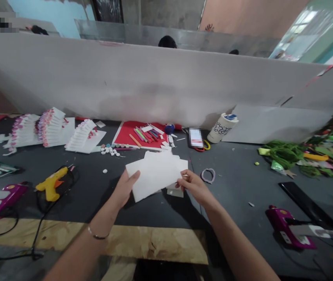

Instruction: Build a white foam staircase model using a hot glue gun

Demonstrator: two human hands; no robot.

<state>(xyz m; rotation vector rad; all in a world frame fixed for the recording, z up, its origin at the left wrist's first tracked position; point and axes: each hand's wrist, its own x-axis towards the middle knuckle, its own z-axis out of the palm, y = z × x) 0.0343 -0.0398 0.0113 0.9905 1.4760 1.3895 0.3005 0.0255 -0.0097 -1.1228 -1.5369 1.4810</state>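
Several white paper sheets (154, 171), overlapping in a loose fan, are held up over the middle of the dark table. My left hand (128, 185) is closed on their left edge, thumb on top. At the right edge, the fingers of my right hand (191, 183) pinch the sheets. A small pale piece (175, 192) shows below them near my right fingers; what it is I cannot tell. Just beyond the sheets lie white round pieces (112, 151) and a red sheet (121, 136) with several coloured pens (148, 134) on it.
Left: a yellow glue gun (52, 184) with a cable, a purple power strip (4, 201) and fanned white paper pieces (50, 127). Right: a grey ring (207, 175), a phone (196, 137), a patterned cup (222, 128), green yarn (283, 154) and another purple power strip (289, 230). A white partition (143, 82) stands behind.
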